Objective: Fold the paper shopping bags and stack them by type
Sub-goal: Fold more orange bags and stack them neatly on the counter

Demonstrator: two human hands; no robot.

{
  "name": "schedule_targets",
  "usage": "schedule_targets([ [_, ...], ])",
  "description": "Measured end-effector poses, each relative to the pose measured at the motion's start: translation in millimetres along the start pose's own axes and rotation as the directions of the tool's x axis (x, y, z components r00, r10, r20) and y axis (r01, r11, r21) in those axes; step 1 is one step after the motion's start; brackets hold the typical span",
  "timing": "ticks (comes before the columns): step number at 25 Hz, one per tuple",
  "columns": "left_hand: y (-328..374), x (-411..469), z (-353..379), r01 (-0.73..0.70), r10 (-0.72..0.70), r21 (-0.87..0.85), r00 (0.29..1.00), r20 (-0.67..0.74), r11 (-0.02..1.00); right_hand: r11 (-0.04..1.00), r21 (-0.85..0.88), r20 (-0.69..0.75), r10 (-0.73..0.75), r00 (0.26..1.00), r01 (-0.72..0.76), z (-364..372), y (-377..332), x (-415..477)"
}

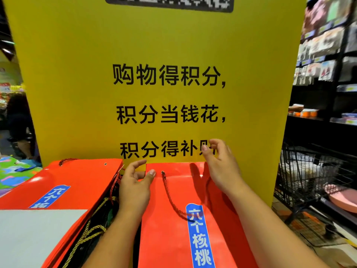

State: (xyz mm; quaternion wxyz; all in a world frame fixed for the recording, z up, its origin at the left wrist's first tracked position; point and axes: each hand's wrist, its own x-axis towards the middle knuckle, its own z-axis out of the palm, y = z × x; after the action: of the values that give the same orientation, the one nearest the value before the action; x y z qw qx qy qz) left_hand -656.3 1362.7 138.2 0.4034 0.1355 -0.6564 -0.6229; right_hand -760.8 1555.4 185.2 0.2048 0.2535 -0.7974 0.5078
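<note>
Nearest us, a flat red paper bag [173, 238] lies lengthwise, its open end toward the far side. It carries a blue label [201, 236] with white characters, and a dark red rope handle [170, 192] runs down from an eyelet. To its left a pale grey board [29, 235] rests on a stack of red bags [73, 182] of the same print. Gold cords [90, 231] spill from the dark gap between the stack and the single bag. The bags cover the desk, so we cannot see its surface.

Left hand [135, 182]: thumb tip touches the bag near the eyelet. The fingers curl loosely past the bag's corner, so the grip is apart.

Right hand [220, 167]: raised over the bag's far edge, thumb and fingers apart, nothing seen between them.

A yellow sign [96, 74] with black characters stands just behind the bags. At right are a wire shopping cart [309, 176] and dark store shelves [328, 55] of packaged goods. At far left is a colourful floor mat [13, 173].
</note>
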Motion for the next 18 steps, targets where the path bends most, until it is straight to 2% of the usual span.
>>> schedule_targets([
  [1,0.6,-0.2,0.0,0.017,-0.017,-0.055,1.0,-0.005,0.998,0.991,-0.132,0.061,-0.03,0.998,0.038,-7.9,-3.2,0.7],
  [3,5.4,-3.3,3.4,0.019,-0.018,-0.137,1.0,0.011,0.99,0.937,-0.339,0.299,0.028,0.954,0.078,-19.9,-2.1,0.7],
  [5,16.8,-11.1,9.7,-0.012,0.016,-0.177,1.0,0.024,0.984,0.892,-0.433,0.466,0.097,0.879,0.131,-27.5,-5.1,-5.6],
  [7,29.7,-21.1,16.4,-0.029,0.04,-0.185,0.998,0.053,0.982,0.888,-0.428,0.505,0.083,0.859,0.166,-35.0,-9.8,-7.7],
  [8,36.4,-25.8,17.9,-0.013,0.035,-0.208,0.994,0.099,0.978,0.915,-0.374,0.49,0.056,0.87,0.152,-39.7,-10.5,-7.1],
  [10,56.3,-36.9,18.5,0.116,-0.016,-0.301,0.95,0.313,0.946,0.963,-0.247,0.379,-0.002,0.925,0.103,-57.8,-14.1,-5.6],
  [11,68.2,-42.5,17.1,0.195,-0.049,-0.287,0.893,0.447,0.938,0.976,-0.202,0.302,-0.021,0.953,0.086,-69.9,-16.5,-4.5],
  [12,83.1,-48.4,15.4,0.217,-0.068,-0.197,0.818,0.571,0.956,0.987,-0.147,0.219,-0.033,0.975,0.066,-83.2,-18.4,-2.7],
  [13,98.0,-50.9,12.2,0.155,-0.09,-0.036,0.733,0.675,0.987,0.996,-0.077,0.138,-0.031,0.99,0.042,-97.0,-22.4,-1.4],
  [14,111.7,-51.3,8.0,0.035,-0.118,0.125,0.653,0.749,0.991,1.0,0.008,0.075,-0.016,0.997,0.015,-111.1,-24.8,0.6],
  [15,128.1,-53.7,2.6,-0.078,-0.149,0.24,0.592,0.792,0.968,0.995,0.104,0.029,-0.002,1.0,-0.001,-123.5,-26.7,2.1],
  [16,143.6,-54.8,-3.9,-0.146,-0.162,0.291,0.564,0.81,0.945,0.979,0.203,-0.004,0.013,1.0,-0.012,-133.9,-28.3,4.3],
  [18,174.5,-57.2,-16.4,-0.186,-0.153,0.309,0.574,0.805,0.933,0.928,0.372,-0.077,0.033,0.996,-0.002,-148.2,-32.3,6.2],
])
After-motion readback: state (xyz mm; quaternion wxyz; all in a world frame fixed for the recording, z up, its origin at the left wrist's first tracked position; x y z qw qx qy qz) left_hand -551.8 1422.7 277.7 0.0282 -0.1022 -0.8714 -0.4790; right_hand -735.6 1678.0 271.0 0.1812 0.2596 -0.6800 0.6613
